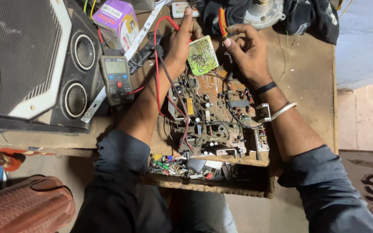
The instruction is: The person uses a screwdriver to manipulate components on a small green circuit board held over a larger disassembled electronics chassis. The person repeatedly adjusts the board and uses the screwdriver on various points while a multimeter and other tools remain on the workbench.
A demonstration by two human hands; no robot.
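Hands, two of them, work over a wooden bench (pixel 307 77). One small green circuit board (pixel 202 55) stands tilted between them, above one large brown circuit board (pixel 214 114) that lies flat and is crowded with parts. The left hand (pixel 181 41) holds the green board's left edge, its fingers curled against it and the forefinger stretched upward; one red lead (pixel 157 64) runs beneath this hand and down along the forearm. The right hand (pixel 246 49) sits just beside the green board's right edge, fingers bent and thumb tip near the board's top corner; whether it pinches anything cannot be told. The right wrist wears one black band (pixel 266 87) and one silver bangle (pixel 283 110).

One dark multimeter (pixel 116 79) with a red dial knob lies left of the left forearm. One black speaker cabinet (pixel 44 64) with two round drivers fills the left side. One purple and white carton (pixel 118 21) stands behind the meter.

One open drawer (pixel 212 179) under the bench edge holds a jumble of small coloured components (pixel 173 166), too many and too small to count
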